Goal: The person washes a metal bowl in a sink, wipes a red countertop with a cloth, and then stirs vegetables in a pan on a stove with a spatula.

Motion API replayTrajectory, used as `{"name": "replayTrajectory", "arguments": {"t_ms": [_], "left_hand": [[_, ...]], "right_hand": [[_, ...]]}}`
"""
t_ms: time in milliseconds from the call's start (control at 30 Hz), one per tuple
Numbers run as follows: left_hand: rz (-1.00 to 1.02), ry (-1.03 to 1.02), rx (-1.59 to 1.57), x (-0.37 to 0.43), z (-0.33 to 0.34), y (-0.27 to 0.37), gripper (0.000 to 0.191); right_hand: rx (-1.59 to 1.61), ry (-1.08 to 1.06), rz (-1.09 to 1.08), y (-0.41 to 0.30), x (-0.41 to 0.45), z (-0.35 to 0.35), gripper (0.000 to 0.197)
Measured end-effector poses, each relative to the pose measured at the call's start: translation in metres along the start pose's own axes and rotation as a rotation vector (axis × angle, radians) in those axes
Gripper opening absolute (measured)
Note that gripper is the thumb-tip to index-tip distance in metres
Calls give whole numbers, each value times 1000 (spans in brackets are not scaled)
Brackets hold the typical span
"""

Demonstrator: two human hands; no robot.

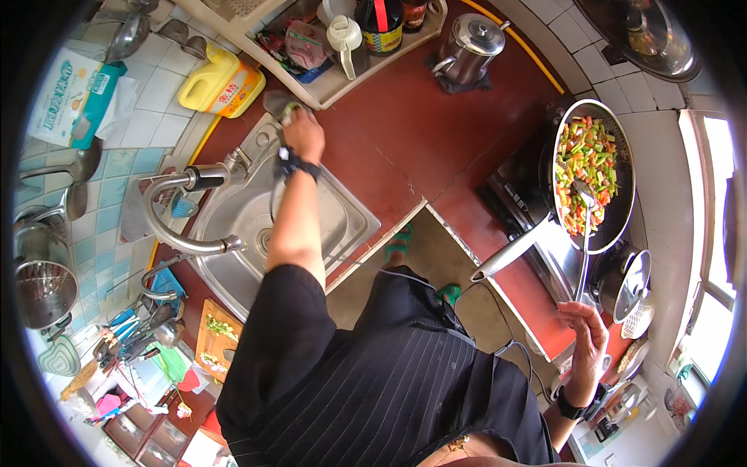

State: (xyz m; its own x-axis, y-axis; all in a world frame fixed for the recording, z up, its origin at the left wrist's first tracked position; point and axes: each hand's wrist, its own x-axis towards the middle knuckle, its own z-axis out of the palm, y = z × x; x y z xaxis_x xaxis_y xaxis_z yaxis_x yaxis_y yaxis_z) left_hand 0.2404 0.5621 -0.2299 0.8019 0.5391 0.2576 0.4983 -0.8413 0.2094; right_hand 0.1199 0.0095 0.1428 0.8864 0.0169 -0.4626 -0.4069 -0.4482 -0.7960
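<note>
My left hand [303, 135] reaches past the far corner of the stainless steel sink [341, 219], its fingers around a small pale green thing [290, 110], perhaps a cloth or sponge; motion blur hides its form. On the right, my right hand [585, 338] is raised with fingers loosely bent, by the end of a metal turner's handle [583, 257]. Whether the fingers touch that handle is unclear. The turner's head rests among chopped green and orange-red vegetables [586, 157] in a frying pan [625, 175] on the gas stove [519, 190].
A curved tap [157, 216] arches over the sink. A yellow jug [224, 84], a condiment tray [327, 96] and a steel pot [470, 49] stand behind. The pan's handle [513, 248] juts over the counter edge. A cutting board [213, 344] with chopped food lies left; a lidded pot [627, 286], right.
</note>
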Motion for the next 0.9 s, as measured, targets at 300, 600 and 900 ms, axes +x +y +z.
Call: {"name": "replayTrajectory", "arguments": {"t_ms": [300, 600, 900], "left_hand": [[451, -151, -414, -65, -23, 150, 19], [676, -43, -58, 54, 77, 228, 21], [531, -97, -282, -14, -3, 152, 21]], "right_hand": [[51, 11, -21, 11, -6, -10, 23], [60, 133, 110, 35, -36, -16, 26], [132, 116, 74, 50, -38, -17, 26]]}}
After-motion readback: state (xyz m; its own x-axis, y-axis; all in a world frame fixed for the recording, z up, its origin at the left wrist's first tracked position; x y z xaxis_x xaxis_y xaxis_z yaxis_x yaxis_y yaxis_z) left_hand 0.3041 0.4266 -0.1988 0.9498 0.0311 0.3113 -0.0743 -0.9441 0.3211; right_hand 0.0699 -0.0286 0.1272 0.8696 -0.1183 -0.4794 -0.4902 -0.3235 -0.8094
